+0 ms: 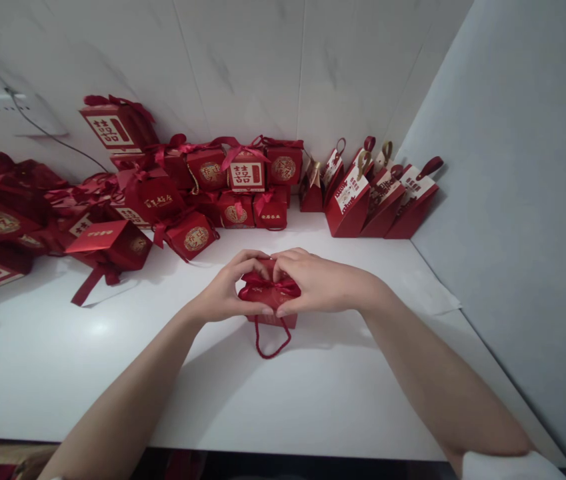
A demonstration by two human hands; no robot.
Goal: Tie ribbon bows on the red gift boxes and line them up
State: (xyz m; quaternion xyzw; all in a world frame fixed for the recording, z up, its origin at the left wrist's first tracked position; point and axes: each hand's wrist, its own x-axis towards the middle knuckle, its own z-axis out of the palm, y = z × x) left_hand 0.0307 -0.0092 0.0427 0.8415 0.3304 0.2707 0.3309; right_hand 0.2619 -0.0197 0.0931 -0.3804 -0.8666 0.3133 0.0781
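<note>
A small red gift box [271,308] stands on the white table [113,373], near its middle. Both hands are closed over its top. My left hand [230,290] grips the box's left side, fingers curled onto the red ribbon [269,287]. My right hand [320,283] covers the right side, thumb and fingers pinched at the same ribbon. A red cord loop [273,343] hangs from the box toward me.
A heap of red ribboned gift boxes [163,193] fills the back left of the table against the wall. A row of tall red bags with handles [377,190] stands at the back right. A grey panel [527,220] bounds the right side.
</note>
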